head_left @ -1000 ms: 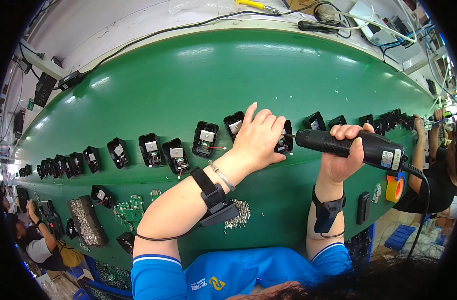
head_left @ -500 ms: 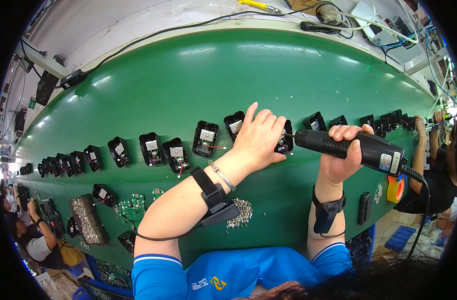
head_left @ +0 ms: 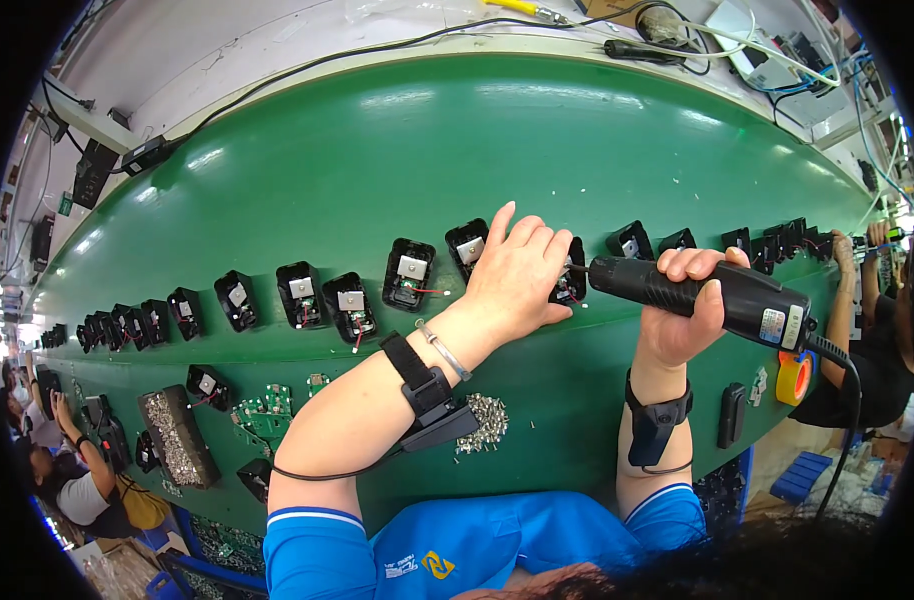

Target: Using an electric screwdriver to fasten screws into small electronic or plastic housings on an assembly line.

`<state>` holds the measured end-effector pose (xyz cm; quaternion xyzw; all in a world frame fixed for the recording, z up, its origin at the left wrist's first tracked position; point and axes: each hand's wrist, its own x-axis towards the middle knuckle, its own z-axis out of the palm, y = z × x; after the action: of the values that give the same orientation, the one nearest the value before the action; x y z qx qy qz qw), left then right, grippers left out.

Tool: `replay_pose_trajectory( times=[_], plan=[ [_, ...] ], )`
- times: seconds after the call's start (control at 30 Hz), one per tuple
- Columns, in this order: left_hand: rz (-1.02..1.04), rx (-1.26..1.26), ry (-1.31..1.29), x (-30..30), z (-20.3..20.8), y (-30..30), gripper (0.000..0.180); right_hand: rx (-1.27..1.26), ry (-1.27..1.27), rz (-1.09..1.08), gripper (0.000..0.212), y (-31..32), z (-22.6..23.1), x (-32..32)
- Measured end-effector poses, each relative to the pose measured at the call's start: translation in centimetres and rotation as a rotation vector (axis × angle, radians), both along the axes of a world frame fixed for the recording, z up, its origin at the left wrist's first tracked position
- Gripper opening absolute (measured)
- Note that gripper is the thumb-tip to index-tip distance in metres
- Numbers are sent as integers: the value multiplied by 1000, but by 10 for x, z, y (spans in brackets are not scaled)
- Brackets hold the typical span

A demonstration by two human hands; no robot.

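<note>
My left hand [head_left: 517,268] reaches over a small black plastic housing [head_left: 574,286], fingers on its far side and thumb on its near side. Much of that housing is hidden by the hand. In my right hand [head_left: 685,315] is a black electric screwdriver [head_left: 632,275], held nearly level with its bit pointing left. The bit's tip reaches the housing; whether it sits on a screw I cannot tell. Just left of my hand stands another open housing [head_left: 467,243] with a metal plate inside. A further housing [head_left: 410,270] with a green circuit board and red wire lies beyond it.
Several more housings [head_left: 299,290] form a row across the green table [head_left: 397,150]. Loose screws [head_left: 485,425] lie in a pile near me, with green circuit boards [head_left: 267,408] and a screw-filled tray [head_left: 175,440] farther left. Yellow tape [head_left: 795,378] stands right. Co-workers [head_left: 862,350] sit at both ends.
My hands, the screwdriver and the housing hold almost the same position. The whole view has shifted very slightly. At the far left, a co-worker's hand has moved a little.
</note>
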<state>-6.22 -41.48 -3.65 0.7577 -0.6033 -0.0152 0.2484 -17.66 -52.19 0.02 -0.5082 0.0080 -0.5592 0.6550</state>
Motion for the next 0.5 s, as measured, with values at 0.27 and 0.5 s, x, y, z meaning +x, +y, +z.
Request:
replay_pose_trajectory(
  times=[0.27, 0.5],
  plan=[
    [3, -5, -10, 0, -1, -1, 69, -34, 17, -7, 29, 2, 0, 2],
    [-4, -37, -26, 4, -3, -3, 66, -142, 40, 50, 24, 6, 2, 11]
  ],
)
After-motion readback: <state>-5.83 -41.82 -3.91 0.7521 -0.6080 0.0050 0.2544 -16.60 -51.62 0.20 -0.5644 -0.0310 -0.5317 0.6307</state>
